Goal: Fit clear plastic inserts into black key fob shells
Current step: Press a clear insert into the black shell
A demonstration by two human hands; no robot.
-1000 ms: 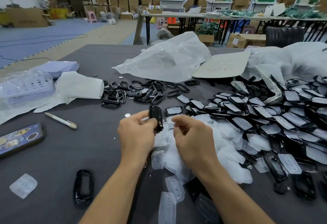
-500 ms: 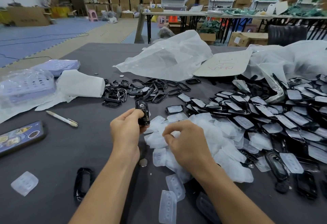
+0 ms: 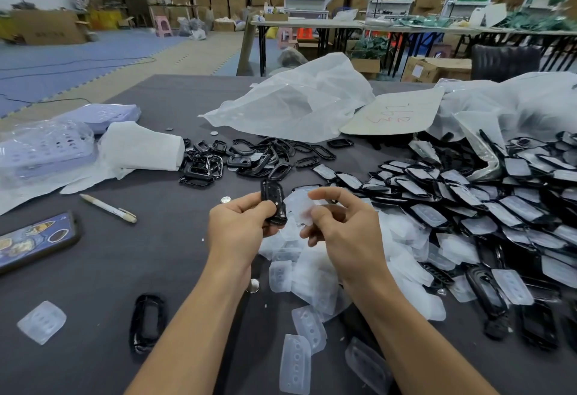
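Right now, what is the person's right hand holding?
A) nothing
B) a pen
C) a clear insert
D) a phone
C: the right hand pinches a clear insert beside the black shell gripped by the left hand; the pen and phone lie apart from both hands.

Pen near phone, left; crumpled plastic bag, cardboard sheet with red writing, far side.

The dark grey table carries a phone, a pen, a crumpled plastic bag, a heap of clear inserts and piles of black key fob shells.
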